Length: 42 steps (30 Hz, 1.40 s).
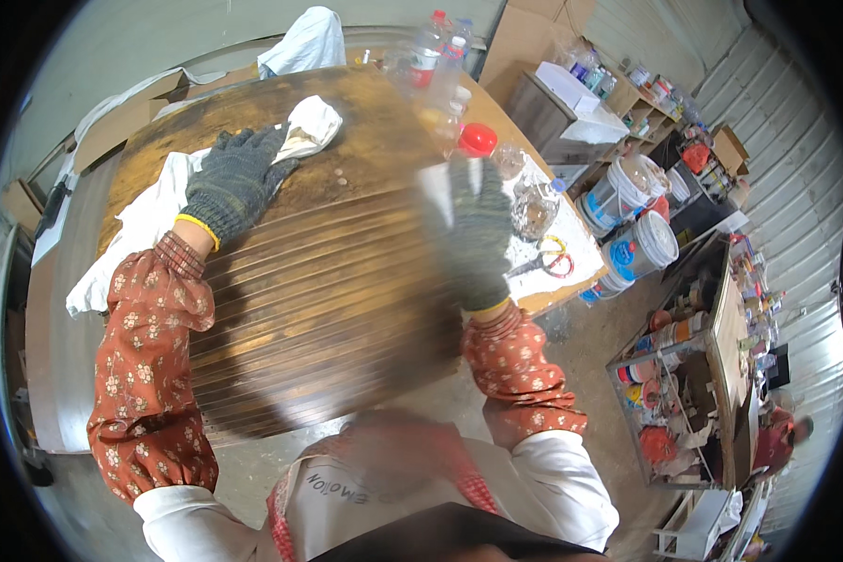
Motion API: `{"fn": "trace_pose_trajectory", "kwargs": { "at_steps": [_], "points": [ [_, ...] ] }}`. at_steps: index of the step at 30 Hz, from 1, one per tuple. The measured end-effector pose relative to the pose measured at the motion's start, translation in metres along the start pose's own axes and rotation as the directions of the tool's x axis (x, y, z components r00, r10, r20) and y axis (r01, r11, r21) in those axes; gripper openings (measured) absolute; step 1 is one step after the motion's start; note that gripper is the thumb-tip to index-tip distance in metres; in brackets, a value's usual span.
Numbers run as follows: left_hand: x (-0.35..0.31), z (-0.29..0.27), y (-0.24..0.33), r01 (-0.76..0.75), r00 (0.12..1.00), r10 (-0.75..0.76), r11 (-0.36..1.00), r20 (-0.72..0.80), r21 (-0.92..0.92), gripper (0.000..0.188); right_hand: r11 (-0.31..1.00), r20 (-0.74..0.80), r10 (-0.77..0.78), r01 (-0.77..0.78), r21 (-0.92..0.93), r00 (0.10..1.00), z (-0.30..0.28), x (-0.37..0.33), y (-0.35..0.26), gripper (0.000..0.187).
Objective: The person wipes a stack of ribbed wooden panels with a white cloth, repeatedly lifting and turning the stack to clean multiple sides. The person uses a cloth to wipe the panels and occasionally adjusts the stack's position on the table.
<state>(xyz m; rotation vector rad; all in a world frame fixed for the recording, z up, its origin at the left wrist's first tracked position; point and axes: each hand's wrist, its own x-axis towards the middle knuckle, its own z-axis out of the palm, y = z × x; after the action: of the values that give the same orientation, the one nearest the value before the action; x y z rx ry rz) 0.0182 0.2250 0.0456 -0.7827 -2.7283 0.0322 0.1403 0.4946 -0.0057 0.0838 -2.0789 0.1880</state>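
Observation:
A brown wooden panel with a ridged, slatted face lies tilted in front of me, its right edge smeared by motion. My left hand, in a dark knitted glove with a yellow cuff, lies flat with fingers stretched at the panel's upper left. A white cloth runs beside and under it, and a crumpled white rag sits just past its fingertips. My right hand, gloved alike, is blurred at the panel's right edge; whether it grips the edge cannot be made out.
Right of the panel, a side table holds scissors, a clear jar, a red lid and plastic bottles. White buckets stand on the floor beyond. A cluttered shelf bench and another person are at far right.

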Motion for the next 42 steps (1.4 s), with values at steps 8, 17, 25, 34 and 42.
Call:
{"fn": "trace_pose_trajectory", "kwargs": {
  "at_steps": [8, 17, 25, 34, 42],
  "points": [
    [-0.007, -0.018, -0.016, -0.166, 0.981, 0.169, 0.985, 0.094, -0.046, 0.056, 0.998, 0.161, 0.056, -0.054, -0.017, 0.985, 0.003, 0.002, -0.008, 0.056],
    [0.01, -0.008, -0.044, -0.586, 0.808, 0.549, 0.786, -0.214, -0.197, 0.04, 0.99, 0.245, 0.108, -0.082, -0.114, 0.963, 0.005, 0.008, -0.053, 0.046],
    [0.002, 0.014, -0.05, -0.6, 0.776, 0.503, 0.774, -0.38, -0.201, 0.044, 0.953, -0.026, -0.233, 0.223, -0.203, 0.972, 0.014, 0.0, -0.111, 0.044],
    [0.003, 0.017, -0.055, -0.602, 0.785, 0.51, 0.763, -0.353, -0.236, 0.044, 0.967, 0.221, 0.11, -0.053, -0.249, 0.969, 0.024, -0.011, -0.14, 0.04],
    [0.003, 0.016, -0.053, -0.537, 0.831, 0.473, 0.82, -0.292, -0.2, 0.046, 0.825, 0.023, 0.376, -0.323, -0.464, 0.927, 0.014, -0.015, -0.056, 0.041]
  ]
}}
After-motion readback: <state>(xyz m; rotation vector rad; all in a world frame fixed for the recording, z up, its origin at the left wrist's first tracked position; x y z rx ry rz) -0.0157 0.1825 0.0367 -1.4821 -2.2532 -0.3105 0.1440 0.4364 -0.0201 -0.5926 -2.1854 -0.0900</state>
